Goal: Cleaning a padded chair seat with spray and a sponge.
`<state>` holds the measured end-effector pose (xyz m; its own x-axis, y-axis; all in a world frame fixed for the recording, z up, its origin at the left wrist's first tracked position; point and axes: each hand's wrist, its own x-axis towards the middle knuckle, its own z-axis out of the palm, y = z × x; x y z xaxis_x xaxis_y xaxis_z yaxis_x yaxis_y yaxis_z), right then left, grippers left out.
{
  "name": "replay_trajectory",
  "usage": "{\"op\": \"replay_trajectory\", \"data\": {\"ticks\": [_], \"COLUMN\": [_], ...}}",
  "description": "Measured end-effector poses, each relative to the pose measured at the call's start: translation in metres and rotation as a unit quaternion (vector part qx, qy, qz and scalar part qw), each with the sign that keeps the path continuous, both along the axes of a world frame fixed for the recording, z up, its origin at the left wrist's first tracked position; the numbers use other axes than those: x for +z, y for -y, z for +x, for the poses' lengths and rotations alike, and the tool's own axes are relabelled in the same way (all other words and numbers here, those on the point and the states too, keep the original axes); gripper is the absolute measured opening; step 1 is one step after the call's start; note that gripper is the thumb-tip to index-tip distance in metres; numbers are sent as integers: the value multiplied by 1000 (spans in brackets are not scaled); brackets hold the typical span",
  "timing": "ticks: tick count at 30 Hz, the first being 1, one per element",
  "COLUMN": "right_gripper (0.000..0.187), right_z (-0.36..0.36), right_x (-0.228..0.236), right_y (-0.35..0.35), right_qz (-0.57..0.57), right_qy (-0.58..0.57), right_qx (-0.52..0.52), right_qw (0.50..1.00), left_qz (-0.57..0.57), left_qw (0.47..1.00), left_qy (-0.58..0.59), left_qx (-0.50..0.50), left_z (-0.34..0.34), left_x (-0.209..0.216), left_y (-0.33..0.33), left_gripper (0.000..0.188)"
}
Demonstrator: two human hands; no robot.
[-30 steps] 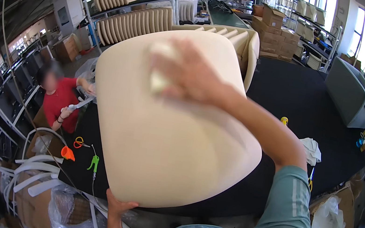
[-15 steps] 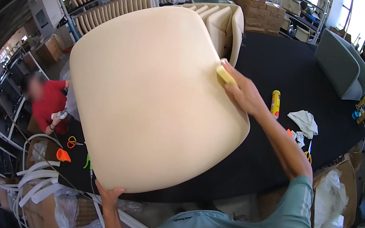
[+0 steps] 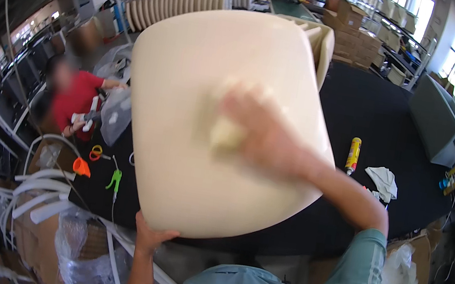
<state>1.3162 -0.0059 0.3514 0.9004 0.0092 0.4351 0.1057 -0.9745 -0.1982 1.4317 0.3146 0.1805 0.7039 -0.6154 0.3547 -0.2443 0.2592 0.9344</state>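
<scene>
A large cream chair shell (image 3: 188, 89) with rounded corners is tilted up in front of me over the black-covered table. My left hand (image 3: 152, 233) grips its lower left edge, the thumb on the front face and the other fingers hidden behind. My right hand (image 3: 259, 129), blurred by motion, presses a pale yellow sponge (image 3: 227, 135) against the middle of the shell's face. The sponge is blurred too, and its outline runs into the cream surface.
A yellow spray can (image 3: 353, 155) and white cloth (image 3: 383, 183) lie right on the black table (image 3: 372, 116). Orange-handled scissors (image 3: 97, 153) and a green air gun (image 3: 115, 180) lie left, near a person in red (image 3: 72, 98). Grey-green shells (image 3: 434, 120) stand far right.
My right hand has swept the sponge from the shell's right edge to its middle. The shell sits farther right in view, its lower left edge still in my left hand.
</scene>
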Motion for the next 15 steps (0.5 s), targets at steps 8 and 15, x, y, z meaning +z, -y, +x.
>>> {"op": "replay_trajectory", "data": {"ticks": [8, 15], "right_gripper": [76, 73], "right_z": [45, 48], "right_x": [44, -18], "right_y": [114, -67], "right_qz": [-167, -131], "right_qy": [212, -33], "right_qx": [-18, 366], "right_qw": [963, 921], "left_qz": [-15, -13], "left_qw": [999, 999], "left_qy": [0, -19], "left_qx": [-31, -26], "left_z": [0, 2], "left_x": [8, 17], "left_y": [2, 13], "left_gripper": [47, 50]}}
